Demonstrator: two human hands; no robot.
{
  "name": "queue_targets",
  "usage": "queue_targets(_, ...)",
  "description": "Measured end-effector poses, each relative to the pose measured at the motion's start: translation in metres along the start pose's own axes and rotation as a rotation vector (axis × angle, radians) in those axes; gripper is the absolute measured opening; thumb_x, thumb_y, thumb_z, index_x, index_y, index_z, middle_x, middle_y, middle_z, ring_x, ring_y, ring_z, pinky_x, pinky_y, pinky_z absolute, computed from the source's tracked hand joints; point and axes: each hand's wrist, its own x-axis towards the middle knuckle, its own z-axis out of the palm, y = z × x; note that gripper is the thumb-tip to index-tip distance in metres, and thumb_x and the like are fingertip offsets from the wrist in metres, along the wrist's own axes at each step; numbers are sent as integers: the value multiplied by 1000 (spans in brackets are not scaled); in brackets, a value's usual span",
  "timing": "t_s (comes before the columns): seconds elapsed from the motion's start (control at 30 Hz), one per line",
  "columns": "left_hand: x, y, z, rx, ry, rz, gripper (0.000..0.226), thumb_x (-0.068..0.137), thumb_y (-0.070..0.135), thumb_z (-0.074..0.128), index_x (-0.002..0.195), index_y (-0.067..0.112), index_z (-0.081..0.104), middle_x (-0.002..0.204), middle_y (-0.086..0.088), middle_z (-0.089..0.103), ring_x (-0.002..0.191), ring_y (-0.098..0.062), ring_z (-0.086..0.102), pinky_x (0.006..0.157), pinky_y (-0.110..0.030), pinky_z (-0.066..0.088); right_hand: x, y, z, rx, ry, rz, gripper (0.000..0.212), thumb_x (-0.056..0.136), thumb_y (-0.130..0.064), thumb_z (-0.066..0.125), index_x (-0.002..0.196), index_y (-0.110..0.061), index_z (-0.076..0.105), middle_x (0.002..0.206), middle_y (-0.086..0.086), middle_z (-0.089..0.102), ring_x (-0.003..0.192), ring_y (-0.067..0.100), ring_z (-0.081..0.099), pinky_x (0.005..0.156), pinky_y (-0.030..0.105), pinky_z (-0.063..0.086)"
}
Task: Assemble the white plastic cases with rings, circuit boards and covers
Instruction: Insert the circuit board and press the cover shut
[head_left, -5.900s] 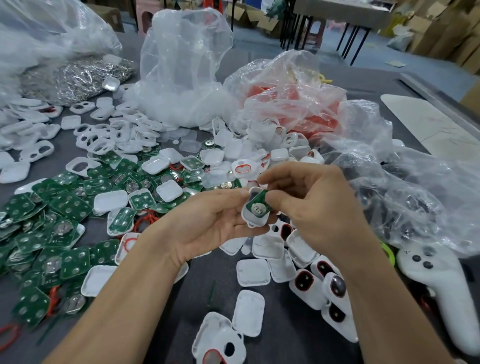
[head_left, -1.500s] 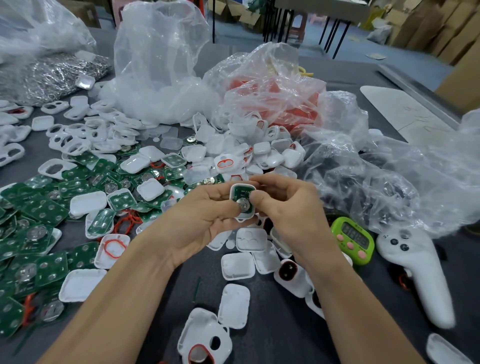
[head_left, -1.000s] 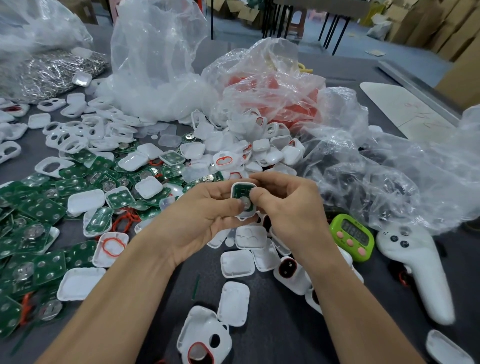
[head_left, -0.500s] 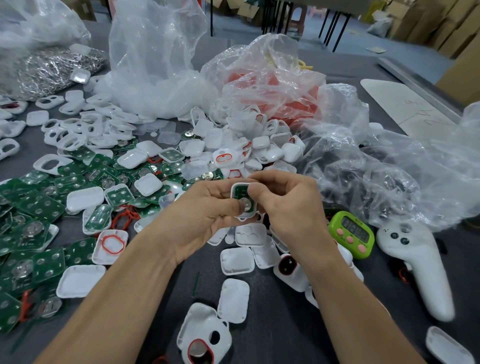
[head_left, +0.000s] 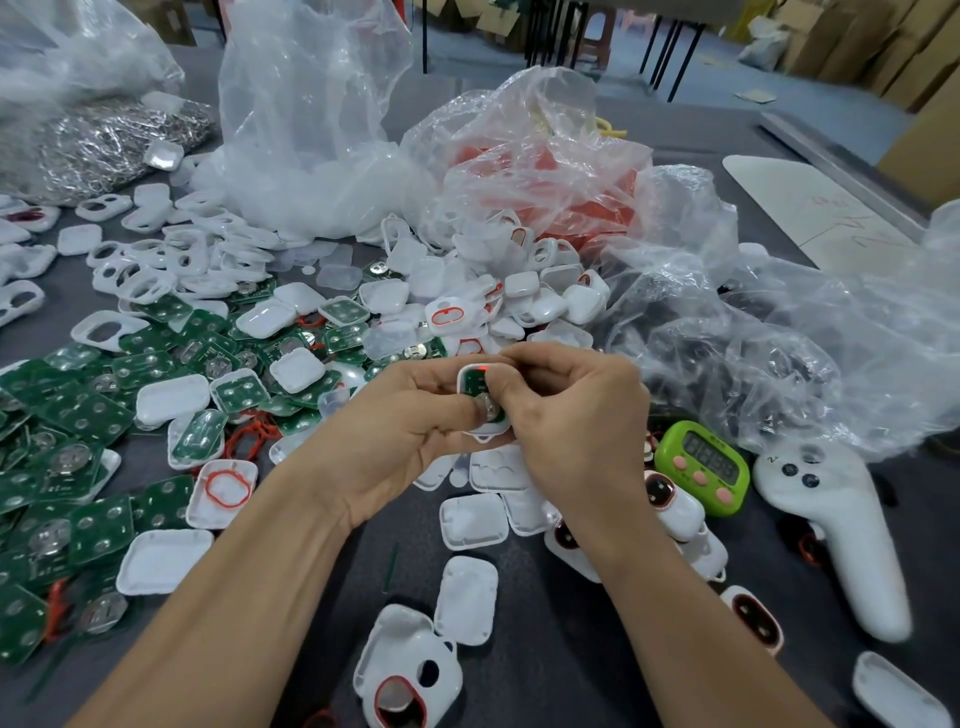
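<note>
Small white rounded plastic case (head_left: 485, 427) held mid-air between both hands; left hand (head_left: 405, 431) gripped it as brace; right hand (head_left: 571, 415) pinched it, thumb pressing green circuit board (head_left: 474, 385) home, presumably.

Both hands are meeting above the grey table (head_left: 571, 675), holding 1 white case (head_left: 485, 429) between them. The left hand (head_left: 410, 436) is gripping it with curled fingers, and the right hand (head_left: 571, 436) is pinching it, thumb pressing on the green circuit board (head_left: 471, 384) inside. A red light (head_left: 482, 368) is glowing at the board's top edge. Loose boards (head_left: 78, 415) are lying at left, and a green timer (head_left: 701, 467) and a white controller (head_left: 836, 535) are lying at right.
</note>
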Motion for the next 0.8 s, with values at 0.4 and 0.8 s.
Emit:
queue_targets(0.4,2,0,17,-26,222,-18,41,93,-15,43,97,1,81,97,-20,77,78,-20,76,66,-32,63,6,8,-1,2,-124,75,12,89,-20,77,99,-24,82,82,-15,78,79,2,75,76,34,64)
queue_targets(0.8,4,2,20,-22,316,-8,42,94,-15,46,87,4,82,84,-17,77,66,-17,74,56,-27,61,11,8,-8,72,-289,167,29,85,-9,78,110,-23,78,93,-12,79,91,7,75,85,36,62)
